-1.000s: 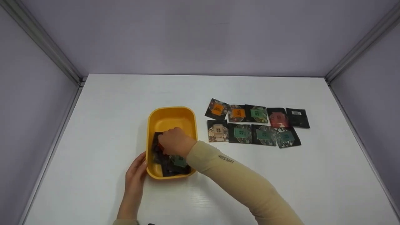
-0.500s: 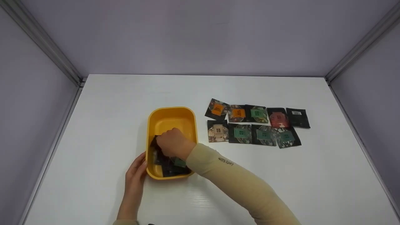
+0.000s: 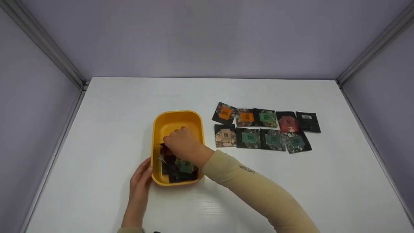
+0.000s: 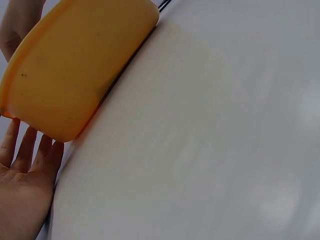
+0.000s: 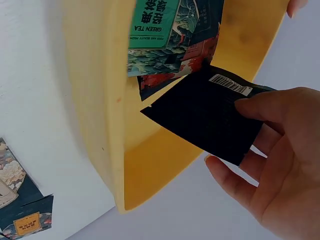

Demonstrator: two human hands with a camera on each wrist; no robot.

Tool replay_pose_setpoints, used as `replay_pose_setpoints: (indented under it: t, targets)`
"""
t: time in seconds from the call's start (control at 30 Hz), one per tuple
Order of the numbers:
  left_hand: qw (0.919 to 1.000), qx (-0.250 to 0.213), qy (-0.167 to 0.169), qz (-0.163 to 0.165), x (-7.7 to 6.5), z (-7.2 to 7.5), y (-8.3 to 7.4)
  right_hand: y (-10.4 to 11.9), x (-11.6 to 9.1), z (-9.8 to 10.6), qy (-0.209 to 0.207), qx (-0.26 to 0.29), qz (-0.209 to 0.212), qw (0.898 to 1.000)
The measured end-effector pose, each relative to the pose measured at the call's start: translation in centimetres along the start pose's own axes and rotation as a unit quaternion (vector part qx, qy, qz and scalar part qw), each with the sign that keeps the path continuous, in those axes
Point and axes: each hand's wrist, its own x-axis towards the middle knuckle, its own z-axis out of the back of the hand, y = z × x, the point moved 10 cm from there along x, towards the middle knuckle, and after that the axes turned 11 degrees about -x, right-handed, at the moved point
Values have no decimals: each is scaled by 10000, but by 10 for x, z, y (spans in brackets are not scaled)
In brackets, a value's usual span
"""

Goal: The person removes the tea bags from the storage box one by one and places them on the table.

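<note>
My right hand (image 3: 181, 142) is inside the yellow plastic bin (image 3: 176, 120). In the right wrist view it pinches a black tea sachet (image 5: 205, 115) between thumb and fingers, barcode side showing. Below the hand lie more dark sachets, among them one with a green label (image 3: 186, 166) reading "GREEN TEA" and a red one (image 5: 202, 49) partly under it. My left hand (image 3: 141, 173) rests against the bin's left side; in the left wrist view its fingers lie extended along the outer wall.
To the right of the bin, tea sachets lie in two rows on the white table (image 3: 323, 181). They include orange-labelled (image 3: 224, 113), red (image 3: 288, 122) and green-labelled (image 3: 249, 138) ones, plus a black barcode-side-up one (image 3: 308, 122). Grey walls (image 3: 207, 38) enclose the table.
My right hand has shifted slightly up and right within the bin, uncovering more of the green-labelled sachet. The left hand, the bin and the rows on the table stay put.
</note>
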Motion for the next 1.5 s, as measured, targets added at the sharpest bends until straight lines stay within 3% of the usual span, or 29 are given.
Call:
replay_pose_setpoints:
  t: [0.13,0.27,0.47,0.77,0.97,1.3,1.5]
  targets:
    - [10000,42,-25,44,0,1,1,-4,-17,10,-424,26,47,9991]
    - [10000,26,-30,79,0,0,1,-11,-42,21,-1238,332,-84,9917]
    - [9999,-21,-92,39,0,1,0,-28,-88,34,-2502,1227,-347,9598]
    - [9998,58,-172,111,0,2,2,-56,-151,32,-3331,1757,-584,9245]
    - [9997,87,-194,110,0,2,2,-79,-188,15,-3454,1606,-802,9211]
    - [9999,-8,-153,73,1,2,2,-136,-253,-30,-2891,1182,-1751,9337]
    - [9999,-41,-129,17,0,1,0,-170,-290,-46,-2913,873,-2225,9263]
